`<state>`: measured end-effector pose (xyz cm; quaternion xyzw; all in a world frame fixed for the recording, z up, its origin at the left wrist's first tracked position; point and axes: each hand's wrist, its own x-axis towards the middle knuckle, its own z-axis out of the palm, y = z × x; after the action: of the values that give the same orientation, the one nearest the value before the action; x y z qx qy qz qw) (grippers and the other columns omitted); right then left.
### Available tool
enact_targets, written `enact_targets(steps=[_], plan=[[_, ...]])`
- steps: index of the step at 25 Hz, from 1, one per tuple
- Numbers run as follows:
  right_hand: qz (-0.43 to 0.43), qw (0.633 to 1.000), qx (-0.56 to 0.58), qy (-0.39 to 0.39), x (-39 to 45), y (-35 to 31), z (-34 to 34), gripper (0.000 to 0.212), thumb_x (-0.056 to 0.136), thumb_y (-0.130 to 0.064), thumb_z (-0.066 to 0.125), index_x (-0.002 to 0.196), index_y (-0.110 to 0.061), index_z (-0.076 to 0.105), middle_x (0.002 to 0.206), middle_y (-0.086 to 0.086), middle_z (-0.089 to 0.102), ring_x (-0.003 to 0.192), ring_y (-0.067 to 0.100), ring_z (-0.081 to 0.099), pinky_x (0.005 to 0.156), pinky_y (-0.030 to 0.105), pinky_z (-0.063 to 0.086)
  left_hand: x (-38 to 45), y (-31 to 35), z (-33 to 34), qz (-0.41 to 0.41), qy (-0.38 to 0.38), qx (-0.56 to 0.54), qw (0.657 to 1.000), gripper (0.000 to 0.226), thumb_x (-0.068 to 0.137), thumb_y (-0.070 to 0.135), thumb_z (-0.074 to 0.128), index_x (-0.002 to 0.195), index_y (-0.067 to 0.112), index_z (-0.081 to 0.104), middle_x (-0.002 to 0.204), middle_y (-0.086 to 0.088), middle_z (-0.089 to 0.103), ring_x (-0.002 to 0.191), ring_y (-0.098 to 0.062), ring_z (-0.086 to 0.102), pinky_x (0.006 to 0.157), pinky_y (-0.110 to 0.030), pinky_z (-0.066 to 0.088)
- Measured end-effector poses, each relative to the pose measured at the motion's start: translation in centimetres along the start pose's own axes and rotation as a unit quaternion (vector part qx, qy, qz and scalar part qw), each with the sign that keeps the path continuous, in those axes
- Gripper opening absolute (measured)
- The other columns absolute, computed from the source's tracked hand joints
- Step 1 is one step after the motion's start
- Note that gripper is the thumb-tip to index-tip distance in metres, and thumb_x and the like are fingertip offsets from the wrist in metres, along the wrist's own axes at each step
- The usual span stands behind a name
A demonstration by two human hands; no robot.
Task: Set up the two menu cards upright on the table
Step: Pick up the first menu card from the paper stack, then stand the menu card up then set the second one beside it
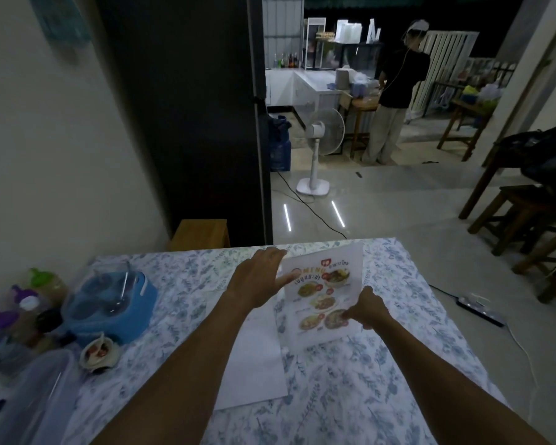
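Observation:
A printed menu card with food photos stands tilted up near the far middle of the table, which wears a blue floral cloth. My left hand rests on the card's upper left edge, fingers spread along it. My right hand pinches the card's lower right edge. A second card, blank white side up, lies flat on the cloth just left of and nearer than the first, partly under my left forearm.
At the table's left stand a blue tub with utensils, several bottles, a small bowl and a clear box. Beyond the far edge are a stool, a standing fan, wooden stools and a person.

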<state>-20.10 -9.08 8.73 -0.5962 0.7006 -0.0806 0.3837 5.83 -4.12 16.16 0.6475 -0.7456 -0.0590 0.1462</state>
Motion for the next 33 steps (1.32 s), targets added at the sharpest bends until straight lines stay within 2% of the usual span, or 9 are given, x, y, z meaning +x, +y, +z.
enact_targets(steps=[2, 5, 9, 12, 16, 20, 25, 27, 33], plan=[[-0.007, 1.000, -0.005, 0.012, -1.8, -0.8, 1.2, 0.088, 0.055, -0.030, 0.085, 0.130, -0.009, 0.043, 0.109, 0.009, 0.064, 0.085, 0.021, 0.067, 0.056, 0.031, 0.058, -2.0, -1.2, -0.6, 0.000, 0.012, -0.004, 1.000, 0.073, 0.093, 0.067, 0.040, 0.148, 0.018, 0.040, 0.155, -0.003, 0.041, 0.138, -0.021, 0.042, 0.103, -0.043, 0.045], [-0.014, 1.000, -0.009, 0.009, -4.6, -2.4, 3.9, 0.081, 0.062, -0.024, 0.086, 0.128, -0.007, 0.042, 0.107, 0.011, 0.064, 0.098, 0.029, 0.066, 0.069, 0.037, 0.059, -5.9, -3.4, -0.8, -0.018, 0.015, -0.006, 1.000, 0.071, 0.095, 0.064, 0.039, 0.149, 0.017, 0.039, 0.154, -0.003, 0.042, 0.137, -0.022, 0.042, 0.106, -0.041, 0.043], [-0.035, 0.998, -0.033, -0.031, -5.9, -3.6, 9.9, 0.084, 0.070, -0.026, 0.086, 0.137, -0.006, 0.038, 0.110, 0.016, 0.062, 0.086, 0.026, 0.063, 0.052, 0.029, 0.053, -10.5, -7.8, 1.1, -0.067, -0.014, -0.005, 0.998, 0.070, 0.096, 0.064, 0.039, 0.148, 0.017, 0.041, 0.149, -0.004, 0.047, 0.134, -0.022, 0.044, 0.106, -0.039, 0.040], [-0.039, 0.995, -0.068, -0.063, -5.1, -3.6, 15.6, 0.086, 0.072, -0.031, 0.085, 0.138, -0.003, 0.039, 0.132, 0.019, 0.056, 0.104, 0.032, 0.061, 0.064, 0.033, 0.053, -13.0, -11.1, 3.8, -0.116, -0.052, -0.010, 0.992, 0.070, 0.095, 0.064, 0.039, 0.147, 0.017, 0.041, 0.147, -0.006, 0.049, 0.133, -0.025, 0.045, 0.105, -0.042, 0.040], [-0.015, 0.990, -0.115, -0.079, -3.7, -2.9, 20.8, 0.076, 0.077, -0.032, 0.081, 0.132, 0.001, 0.041, 0.131, 0.023, 0.056, 0.117, 0.039, 0.057, 0.081, 0.037, 0.049, -16.0, -13.1, 9.3, -0.181, -0.119, -0.053, 0.975, 0.072, 0.096, 0.064, 0.037, 0.148, 0.015, 0.037, 0.143, -0.013, 0.050, 0.127, -0.031, 0.049, 0.100, -0.047, 0.046], [0.012, 0.990, -0.135, -0.029, -3.1, -2.0, 23.6, 0.066, 0.079, -0.027, 0.073, 0.131, 0.000, 0.041, 0.129, 0.027, 0.053, 0.116, 0.044, 0.055, 0.097, 0.047, 0.051, -18.1, -13.6, 14.9, -0.283, -0.206, -0.134, 0.927, 0.078, 0.094, 0.064, 0.044, 0.150, 0.012, 0.029, 0.147, -0.025, 0.039, 0.128, -0.042, 0.048, 0.103, -0.051, 0.044], [0.056, 0.995, -0.080, -0.026, -2.2, -3.2, 23.9, 0.064, 0.080, -0.025, 0.068, 0.132, -0.001, 0.038, 0.124, 0.024, 0.058, 0.115, 0.040, 0.058, 0.099, 0.049, 0.051, -17.0, -12.4, 16.4, -0.437, -0.132, -0.210, 0.865, 0.055, 0.101, 0.040, 0.045, 0.148, 0.014, 0.029, 0.148, -0.026, 0.033, 0.127, -0.044, 0.047, 0.104, -0.052, 0.043], [0.077, 0.995, -0.053, -0.038, -2.6, -3.7, 23.4, 0.059, 0.081, -0.022, 0.063, 0.131, -0.003, 0.039, 0.122, 0.021, 0.061, 0.108, 0.039, 0.064, 0.095, 0.049, 0.055, -17.4, -13.3, 15.9, -0.462, -0.108, -0.248, 0.844, 0.050, 0.103, 0.029, 0.045, 0.147, 0.010, 0.032, 0.148, -0.024, 0.041, 0.128, -0.041, 0.049, 0.105, -0.047, 0.042], [-0.023, 0.998, -0.055, -0.021, -5.2, -5.4, 20.1, 0.036, 0.089, -0.015, 0.050, 0.123, -0.012, 0.065, 0.127, 0.013, 0.064, 0.112, 0.035, 0.063, 0.098, 0.041, 0.051, -18.5, -15.2, 10.8, -0.443, -0.037, -0.246, 0.862, 0.030, 0.096, 0.006, 0.044, 0.117, 0.001, 0.064, 0.120, -0.021, 0.067, 0.106, -0.035, 0.064, 0.084, -0.035, 0.051]])
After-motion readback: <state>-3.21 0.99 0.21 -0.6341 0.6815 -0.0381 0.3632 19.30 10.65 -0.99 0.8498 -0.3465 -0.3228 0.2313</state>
